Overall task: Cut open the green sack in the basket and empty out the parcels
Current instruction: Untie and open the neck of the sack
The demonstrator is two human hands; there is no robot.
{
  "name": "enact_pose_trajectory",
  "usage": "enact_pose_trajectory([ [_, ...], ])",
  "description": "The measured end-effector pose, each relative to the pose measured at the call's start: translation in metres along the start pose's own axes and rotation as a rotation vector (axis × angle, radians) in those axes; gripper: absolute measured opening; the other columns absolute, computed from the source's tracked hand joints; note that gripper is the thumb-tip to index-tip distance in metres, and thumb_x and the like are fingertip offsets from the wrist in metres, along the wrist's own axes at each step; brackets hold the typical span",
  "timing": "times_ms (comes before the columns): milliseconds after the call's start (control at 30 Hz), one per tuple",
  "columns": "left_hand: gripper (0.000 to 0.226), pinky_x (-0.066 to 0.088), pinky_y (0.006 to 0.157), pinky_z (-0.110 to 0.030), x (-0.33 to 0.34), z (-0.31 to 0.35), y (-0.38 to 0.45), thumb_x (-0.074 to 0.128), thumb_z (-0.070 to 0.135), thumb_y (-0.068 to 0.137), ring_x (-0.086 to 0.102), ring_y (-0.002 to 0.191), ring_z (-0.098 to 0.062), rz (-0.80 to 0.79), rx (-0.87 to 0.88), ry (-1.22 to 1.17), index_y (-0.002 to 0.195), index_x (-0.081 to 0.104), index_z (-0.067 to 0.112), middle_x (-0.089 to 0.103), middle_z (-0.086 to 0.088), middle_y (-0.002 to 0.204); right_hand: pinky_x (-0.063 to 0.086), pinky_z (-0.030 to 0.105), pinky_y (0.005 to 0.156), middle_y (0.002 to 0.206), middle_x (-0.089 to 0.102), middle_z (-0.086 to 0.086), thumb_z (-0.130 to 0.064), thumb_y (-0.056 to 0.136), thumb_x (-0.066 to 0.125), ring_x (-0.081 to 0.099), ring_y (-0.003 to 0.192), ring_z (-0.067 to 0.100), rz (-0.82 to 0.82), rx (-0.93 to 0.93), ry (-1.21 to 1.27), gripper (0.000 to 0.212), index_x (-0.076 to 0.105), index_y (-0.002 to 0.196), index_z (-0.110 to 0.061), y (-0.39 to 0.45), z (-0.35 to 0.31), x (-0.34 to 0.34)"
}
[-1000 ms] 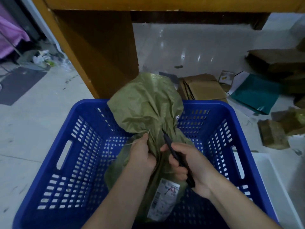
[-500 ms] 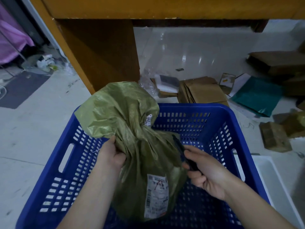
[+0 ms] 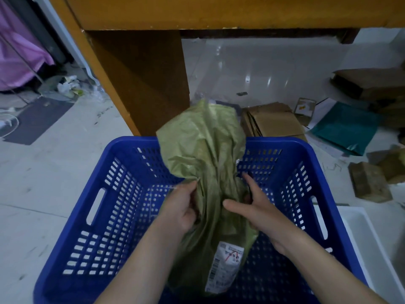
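Observation:
An olive-green woven sack [image 3: 203, 150] stands upright in the blue slotted plastic basket [image 3: 122, 194], its loose top rising above the far rim. A white shipping label [image 3: 228, 266] is stuck low on its front. My left hand [image 3: 182, 207] is closed on the gathered neck from the left. From the right, my right hand [image 3: 258, 209] presses against the neck with the thumb stretched across the cloth. Its fingers hold a thin black cutter [image 3: 249, 191], of which only a dark sliver shows. No parcels are visible.
A brown wooden table panel [image 3: 142, 84] stands just behind the basket. Flattened cardboard boxes [image 3: 274, 121], a teal bag [image 3: 344, 128] and brown blocks [image 3: 368, 183] lie on the floor to the right. A white bin [image 3: 368, 249] touches the basket's right side. A dark mat [image 3: 37, 119] lies far left.
The sack's top swung from the left back to upright in the middle. My left hand shifted right with the neck, and my right hand closed in against the neck, hiding most of the cutter.

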State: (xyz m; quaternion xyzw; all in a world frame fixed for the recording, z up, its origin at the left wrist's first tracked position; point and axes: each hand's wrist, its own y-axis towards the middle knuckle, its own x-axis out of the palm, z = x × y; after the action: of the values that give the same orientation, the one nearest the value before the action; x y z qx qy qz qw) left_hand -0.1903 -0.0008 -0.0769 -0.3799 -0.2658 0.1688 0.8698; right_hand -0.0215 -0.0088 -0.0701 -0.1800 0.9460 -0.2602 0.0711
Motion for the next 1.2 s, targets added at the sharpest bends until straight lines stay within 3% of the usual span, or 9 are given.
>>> enact_pose_trajectory([
  [133,0.008,0.056,0.067,-0.035,0.01,-0.014,-0.007,0.055,0.009,0.095,0.068,0.075,-0.024,-0.046,0.118,0.245,0.099,0.06,0.006,0.071,-0.017,0.09,0.054,0.039,0.097,0.122,0.068,-0.003,-0.047,0.064,0.085,0.066,0.109,0.016,0.087,-0.043,0.11,0.054,0.06,0.112,-0.041,0.007,-0.001,0.011],
  [233,0.012,0.057,0.063,-0.027,0.015,-0.022,-0.013,0.059,0.006,0.092,0.071,0.072,-0.015,-0.119,0.187,0.421,0.101,0.066,0.011,0.075,-0.006,0.085,0.054,0.041,0.095,0.117,0.07,-0.006,-0.051,0.061,0.081,0.067,0.106,0.017,0.183,-0.059,0.153,0.068,0.059,0.123,-0.035,0.011,-0.002,0.015],
  [333,0.008,0.052,0.068,-0.025,0.016,-0.021,-0.01,0.057,0.006,0.094,0.065,0.079,-0.016,-0.102,0.213,0.423,0.091,0.062,0.013,0.068,-0.008,0.089,0.053,0.046,0.097,0.116,0.071,0.0,-0.042,0.083,0.069,0.067,0.104,0.022,0.269,-0.014,0.249,0.044,0.062,0.124,-0.028,0.013,0.0,0.012],
  [533,0.018,0.054,0.068,-0.033,-0.006,-0.006,0.001,0.06,0.017,0.093,0.066,0.068,-0.021,0.374,0.529,0.458,0.075,0.061,0.014,0.07,-0.007,0.076,0.053,0.042,0.094,0.109,0.068,0.002,-0.033,0.098,0.055,0.065,0.101,0.024,0.214,0.084,0.33,0.006,0.059,0.101,-0.029,0.009,-0.005,0.014],
  [667,0.015,0.05,0.059,-0.025,-0.03,0.015,0.006,0.055,0.007,0.095,0.06,0.058,-0.014,0.497,0.504,0.217,0.081,0.061,0.005,0.065,-0.009,0.074,0.053,0.042,0.093,0.111,0.067,0.002,-0.034,0.099,0.053,0.064,0.103,0.027,0.223,0.087,0.316,0.016,0.056,0.113,-0.027,0.01,-0.006,0.015],
  [767,0.01,0.05,0.052,-0.017,-0.036,0.025,-0.002,0.054,0.007,0.094,0.06,0.062,-0.011,0.325,0.322,0.512,0.086,0.059,0.007,0.06,-0.006,0.079,0.051,0.047,0.098,0.117,0.066,0.004,-0.037,0.098,0.053,0.062,0.107,0.028,0.22,0.101,0.287,0.026,0.055,0.122,-0.026,0.01,-0.007,0.016],
  [867,0.037,0.052,0.091,-0.034,-0.028,0.022,-0.011,0.063,0.008,0.085,0.058,0.106,-0.025,0.188,0.251,0.923,0.121,0.055,0.013,0.058,-0.006,0.119,0.051,0.045,0.097,0.121,0.065,0.006,-0.037,0.098,0.053,0.062,0.108,0.029,0.206,0.109,0.279,0.036,0.055,0.13,-0.022,0.01,-0.01,0.019],
  [1000,0.056,0.052,0.095,-0.041,-0.008,0.013,-0.029,0.064,0.006,0.068,0.065,0.105,-0.024,-0.154,0.263,0.968,0.121,0.055,0.019,0.068,-0.007,0.115,0.056,0.045,0.089,0.109,0.07,0.006,-0.036,0.097,0.053,0.067,0.098,0.028,0.216,0.094,0.253,0.03,0.059,0.123,-0.022,0.01,-0.014,0.024],
  [1200,0.052,0.052,0.086,-0.016,-0.003,0.001,-0.021,0.077,0.008,0.072,0.066,0.092,0.003,-0.438,0.246,1.153,0.117,0.056,0.024,0.069,0.008,0.1,0.055,0.037,0.088,0.103,0.071,0.003,-0.032,0.095,0.054,0.067,0.099,0.023,0.192,0.033,0.103,0.021,0.066,0.111,-0.024,0.006,-0.016,0.026],
])
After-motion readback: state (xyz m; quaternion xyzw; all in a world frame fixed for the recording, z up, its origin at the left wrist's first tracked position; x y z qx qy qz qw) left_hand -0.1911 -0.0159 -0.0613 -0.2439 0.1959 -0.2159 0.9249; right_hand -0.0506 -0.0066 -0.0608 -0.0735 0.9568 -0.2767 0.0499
